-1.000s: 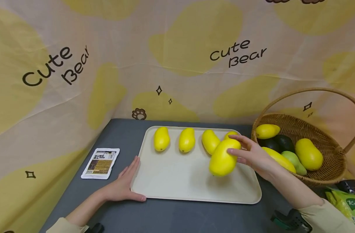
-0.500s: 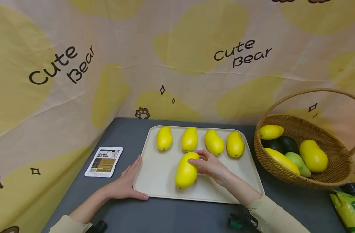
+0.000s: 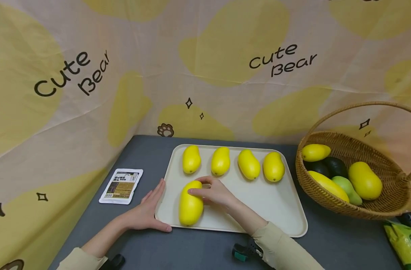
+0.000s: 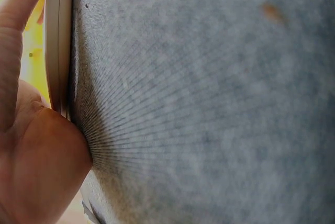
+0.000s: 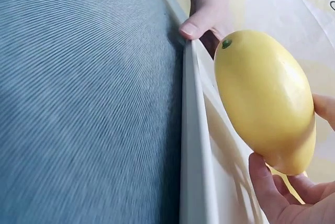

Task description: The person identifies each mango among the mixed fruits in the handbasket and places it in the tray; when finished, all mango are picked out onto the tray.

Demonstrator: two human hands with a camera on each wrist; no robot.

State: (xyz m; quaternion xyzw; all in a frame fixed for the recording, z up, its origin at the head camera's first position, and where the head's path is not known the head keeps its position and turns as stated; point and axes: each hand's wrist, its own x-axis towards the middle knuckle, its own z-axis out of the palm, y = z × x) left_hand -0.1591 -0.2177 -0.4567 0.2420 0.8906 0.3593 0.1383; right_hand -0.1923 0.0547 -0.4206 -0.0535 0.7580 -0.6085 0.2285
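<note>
A yellow mango (image 3: 190, 208) is in my right hand (image 3: 214, 192), thumb on one side and fingers on the other, over the near left part of the cream tray (image 3: 262, 210). The right wrist view shows the mango (image 5: 264, 101) tilted; whether it touches the tray I cannot tell. My left hand (image 3: 145, 213) rests against the tray's near left corner, fingers straight along the left edge and thumb at the front rim. Along the tray's far side lie several more mangoes, one of them at the left end (image 3: 192, 159) and another at the right end (image 3: 274, 167).
A wicker basket (image 3: 350, 210) with a tall handle stands to the right, holding yellow fruit, dark avocados (image 3: 334, 167) and a green fruit (image 3: 347, 190). Left of the tray lies a flat white packet (image 3: 121, 186). A green-yellow bag (image 3: 404, 240) is at the right edge.
My right hand has carried the mango leftward from the tray's right side to its near left part, and lower. The left hand stays at the corner. The head view has shifted slightly.
</note>
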